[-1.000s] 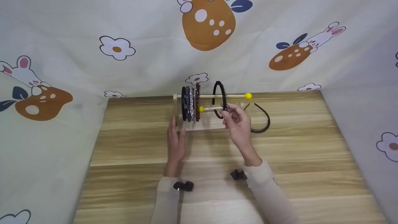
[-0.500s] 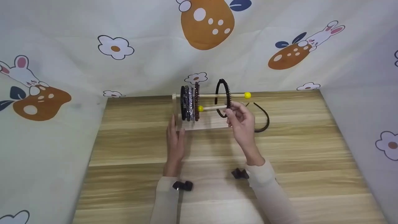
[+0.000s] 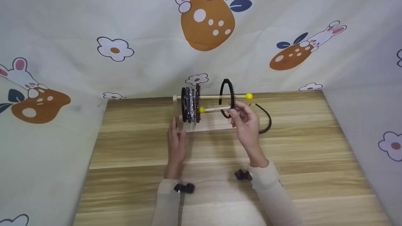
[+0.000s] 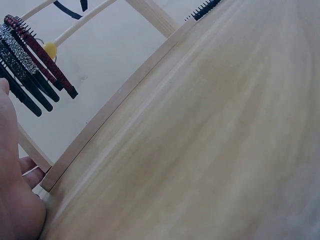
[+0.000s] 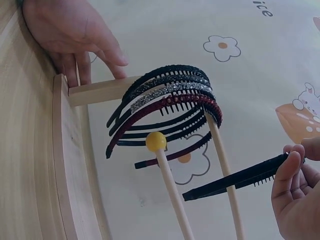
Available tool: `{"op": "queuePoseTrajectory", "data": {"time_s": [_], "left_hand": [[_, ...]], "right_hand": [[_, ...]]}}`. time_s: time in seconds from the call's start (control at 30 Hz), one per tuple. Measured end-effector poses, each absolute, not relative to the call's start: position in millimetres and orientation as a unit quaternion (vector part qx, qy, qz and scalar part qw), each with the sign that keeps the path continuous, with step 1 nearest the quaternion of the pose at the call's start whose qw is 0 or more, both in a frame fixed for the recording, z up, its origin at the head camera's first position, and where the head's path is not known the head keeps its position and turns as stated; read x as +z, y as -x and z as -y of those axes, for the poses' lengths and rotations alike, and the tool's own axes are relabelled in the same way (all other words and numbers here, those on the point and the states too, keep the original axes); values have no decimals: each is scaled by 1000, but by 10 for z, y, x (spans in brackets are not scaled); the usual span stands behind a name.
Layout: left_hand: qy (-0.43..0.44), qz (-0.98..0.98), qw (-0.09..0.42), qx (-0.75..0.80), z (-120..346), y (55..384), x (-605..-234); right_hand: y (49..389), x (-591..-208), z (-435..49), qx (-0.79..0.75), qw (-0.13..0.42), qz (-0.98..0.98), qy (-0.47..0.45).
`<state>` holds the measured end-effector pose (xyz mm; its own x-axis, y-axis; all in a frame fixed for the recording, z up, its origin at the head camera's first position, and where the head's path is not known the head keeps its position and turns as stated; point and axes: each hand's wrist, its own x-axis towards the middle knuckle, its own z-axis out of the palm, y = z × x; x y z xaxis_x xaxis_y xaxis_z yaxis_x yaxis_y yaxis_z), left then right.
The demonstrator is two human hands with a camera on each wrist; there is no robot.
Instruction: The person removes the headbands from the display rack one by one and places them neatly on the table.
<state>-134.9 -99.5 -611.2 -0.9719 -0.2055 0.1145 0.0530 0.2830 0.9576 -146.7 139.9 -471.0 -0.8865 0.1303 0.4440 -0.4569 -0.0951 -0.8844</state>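
Note:
My right hand [image 3: 248,125] pinches a black toothed headband [image 5: 245,176] near one side, holding it upright around the longer wooden rod [image 3: 210,97] of a rack. Deeper on the rack hang several more headbands, among them black ones, a silver glitter headband [image 5: 150,98] and a dark red headband [image 5: 142,113]. At the rack's left end, my left hand [image 3: 177,146] touches the wooden upright and base [image 3: 204,126], fingers extended along the outer side and thumb apart in front.
A shorter rod with a yellow ball [image 5: 156,142] points right, in front of the longer rod, which ends in another yellow ball [image 3: 249,96]. Another black headband [image 3: 269,117] lies on the table [image 3: 213,194], right of the rack. A printed cloth [image 3: 150,66] hangs behind.
My right hand has moved a little to the right, taking the black headband along the longer rod away from the hanging ones. My left hand stays at the rack's end.

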Motion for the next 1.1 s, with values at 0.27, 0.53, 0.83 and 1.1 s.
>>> {"op": "queuePoseTrajectory", "data": {"time_s": [0.27, 0.53, 0.83, 1.1], "left_hand": [[-45, 799, 106, -590, 996, 1349, -6128], [-28, 799, 116, -589, 1008, 1346, -6131], [-35, 798, 113, -591, 1005, 1344, -6132], [-42, 798, 112, -590, 1002, 1348, -6127]], "right_hand": [[1457, -4694, -1424, 724, 209, 645, -129], [1457, -4639, -1485, 717, 211, 655, -112], [1470, -4613, -1553, 722, 221, 649, -94], [1489, -4589, -1620, 734, 217, 640, -66]]}}
